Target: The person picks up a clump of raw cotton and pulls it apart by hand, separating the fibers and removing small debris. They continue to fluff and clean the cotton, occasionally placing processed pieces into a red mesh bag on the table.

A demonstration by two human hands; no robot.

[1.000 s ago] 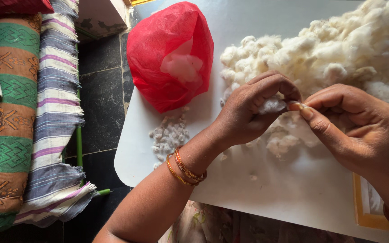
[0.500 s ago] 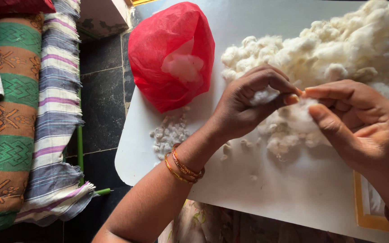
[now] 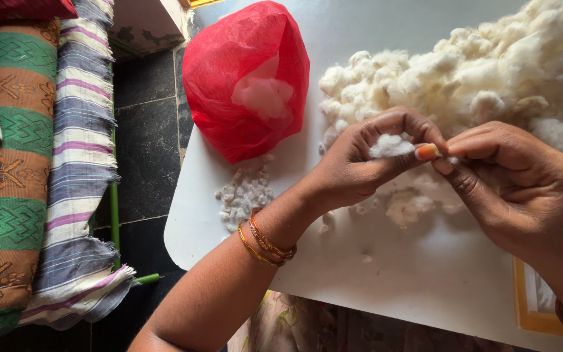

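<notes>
My left hand [image 3: 360, 166] pinches a small white tuft of cotton [image 3: 391, 146] between thumb and fingers. My right hand [image 3: 513, 189] meets it fingertip to fingertip, pinching the same tuft at its right end. Both hands hover over a white board [image 3: 425, 274]. A big heap of raw cotton [image 3: 490, 72] lies just behind the hands, with loose bits [image 3: 412, 202] under them. Gold bangles [image 3: 265, 244] ring my left wrist.
A red mesh bag [image 3: 245, 78] with some white cotton inside stands at the board's back left. A small pile of grey seeds or lumps [image 3: 244, 195] lies in front of it. Striped and patterned cloths [image 3: 40, 169] lie on the dark tiled floor [image 3: 148, 150] at left.
The hands dropped slightly and drew together again; the right hand let go of the larger puff it was pulling and now pinches at the small tuft in the left.
</notes>
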